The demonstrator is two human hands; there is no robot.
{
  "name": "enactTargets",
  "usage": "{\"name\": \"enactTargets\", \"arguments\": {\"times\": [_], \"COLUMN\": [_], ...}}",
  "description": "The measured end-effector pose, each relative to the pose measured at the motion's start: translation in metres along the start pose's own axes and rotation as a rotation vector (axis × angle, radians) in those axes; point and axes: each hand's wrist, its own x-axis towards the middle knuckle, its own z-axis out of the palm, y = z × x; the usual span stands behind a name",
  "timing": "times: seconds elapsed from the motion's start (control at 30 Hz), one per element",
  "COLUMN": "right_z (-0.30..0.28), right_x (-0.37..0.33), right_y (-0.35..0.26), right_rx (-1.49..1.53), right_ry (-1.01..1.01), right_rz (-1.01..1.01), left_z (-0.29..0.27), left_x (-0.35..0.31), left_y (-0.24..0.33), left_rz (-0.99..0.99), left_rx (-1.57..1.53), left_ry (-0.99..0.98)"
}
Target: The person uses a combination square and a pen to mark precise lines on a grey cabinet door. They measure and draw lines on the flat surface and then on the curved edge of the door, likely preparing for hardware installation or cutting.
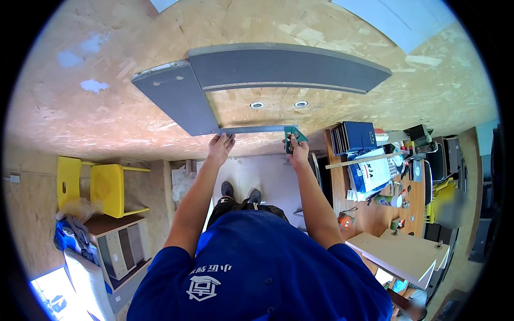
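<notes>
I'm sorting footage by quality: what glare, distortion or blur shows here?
Head view: glare bleaches the lower left; head view: fisheye bending seems to bow the long grey board; head view: a smeared patch at right, while the combination square looks fairly sharp.

Blue short-sleeved shirt (251,257), white emblem (202,288), dark shoes (227,189)

Square (257,129) with a green head (289,132) at right and a long, straight metal blade, roughly horizontal; the blade's left end lies at the lower corner of a slanted grey panel (182,97), which adjoins a longer grey panel (289,68).
</notes>
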Motion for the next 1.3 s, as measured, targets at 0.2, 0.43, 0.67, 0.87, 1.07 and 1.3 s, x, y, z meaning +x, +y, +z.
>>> {"name": "enactTargets", "arguments": {"times": [0.2, 0.43, 0.67, 0.87, 1.07, 1.3], "right_z": [0.013, 0.019, 0.012, 0.014, 0.016, 0.011], "right_x": [-0.003, 0.001, 0.019, 0.034, 0.037, 0.040], "right_y": [0.011, 0.016, 0.019, 0.011, 0.016, 0.019], "right_rx": [0.211, 0.179, 0.148, 0.104, 0.197, 0.159], "right_ry": [0.018, 0.082, 0.072, 0.022, -0.053, -0.069], "right_rz": [-0.025, -0.019, 0.007, 0.037, 0.049, 0.066], "left_z": [0.002, -0.005, -0.006, -0.008, -0.008, -0.006], "left_x": [0.018, 0.022, 0.026, 0.025, 0.027, 0.030], "left_y": [0.002, 0.000, 0.000, 0.011, 0.005, 0.001], "left_rz": [-0.029, -0.054, -0.033, -0.010, 0.068, 0.092], "left_rx": [-0.071, -0.082, -0.078, -0.017, -0.020, -0.011], "left_ry": [-0.006, 0.010, 0.006, 0.086, 0.139, 0.197]}}
